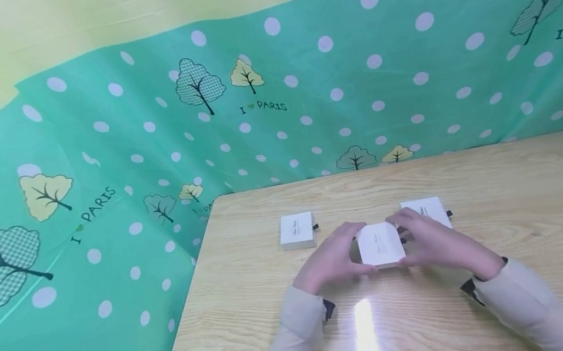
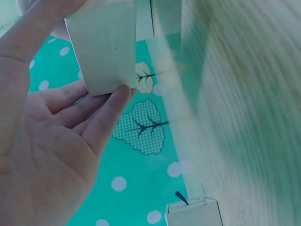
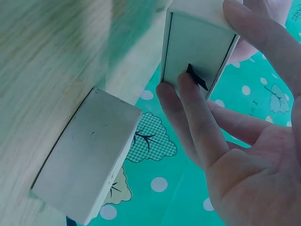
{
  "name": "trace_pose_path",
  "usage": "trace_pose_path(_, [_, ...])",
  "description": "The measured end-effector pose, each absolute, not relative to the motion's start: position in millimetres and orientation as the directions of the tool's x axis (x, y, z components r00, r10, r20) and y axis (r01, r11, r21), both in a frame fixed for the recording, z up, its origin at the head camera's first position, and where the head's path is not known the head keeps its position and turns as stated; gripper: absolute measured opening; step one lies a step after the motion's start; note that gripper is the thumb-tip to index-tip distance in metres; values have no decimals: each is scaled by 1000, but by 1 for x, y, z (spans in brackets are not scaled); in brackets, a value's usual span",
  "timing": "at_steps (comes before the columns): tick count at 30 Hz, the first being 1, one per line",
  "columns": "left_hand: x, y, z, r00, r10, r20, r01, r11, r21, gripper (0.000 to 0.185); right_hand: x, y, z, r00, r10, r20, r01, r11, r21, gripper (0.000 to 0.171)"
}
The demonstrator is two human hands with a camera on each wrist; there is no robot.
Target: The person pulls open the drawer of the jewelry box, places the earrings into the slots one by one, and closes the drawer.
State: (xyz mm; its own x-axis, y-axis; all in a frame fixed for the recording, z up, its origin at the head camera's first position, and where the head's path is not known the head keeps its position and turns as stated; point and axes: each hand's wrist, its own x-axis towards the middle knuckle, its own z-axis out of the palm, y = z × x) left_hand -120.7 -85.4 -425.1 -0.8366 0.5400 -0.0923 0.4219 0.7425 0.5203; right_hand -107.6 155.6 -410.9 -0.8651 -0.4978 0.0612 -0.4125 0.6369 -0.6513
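A small square white box [image 1: 380,244] with faint printed lettering on its lid is held between both hands over the table. My left hand [image 1: 331,258] grips its left side, with the thumb at the near edge and the fingers toward the far edge. From the right, my right hand [image 1: 437,247] holds the opposite side. In the right wrist view, a fingertip touches the black pull tab [image 3: 197,77] on the box's side face. The held box appears raised off the tabletop. Its underside is hidden in the head view.
A similar white box [image 1: 297,231] with a black tab lies on the wooden table [image 1: 244,299] at the left. Another white box [image 1: 431,210] sits behind my right hand, partly covered by it. A green dotted cloth [image 1: 302,90] hangs beyond the table.
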Motion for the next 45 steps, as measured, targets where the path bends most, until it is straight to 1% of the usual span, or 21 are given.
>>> trace_pose_path(6, [-128,-86,-423,-852,515,-92,404,761,508,95,-117,150,-412,-859,-504,94,-437,624,-648,80])
trace_pose_path(9, [-131,-86,-424,-856,509,-91,399,762,509,94,-121,147,-414,-865,-495,85,-424,628,-653,81])
trace_pose_path(16, [-137,-86,-430,-871,481,-102,393,805,445,92,-129,141,-419,-878,-474,71,-399,640,-657,83])
trace_pose_path(21, [-141,-86,-434,-874,472,-116,383,816,432,93,-134,138,-424,-884,-465,40,-376,659,-652,85])
trace_pose_path(30, [-150,-87,-439,-873,475,-109,386,811,440,93,-140,135,-430,-888,-460,13,-356,668,-654,83])
trace_pose_path(45, [-157,-89,-437,-867,474,-152,349,797,493,95,-146,135,-435,-895,-444,-48,-306,687,-659,85])
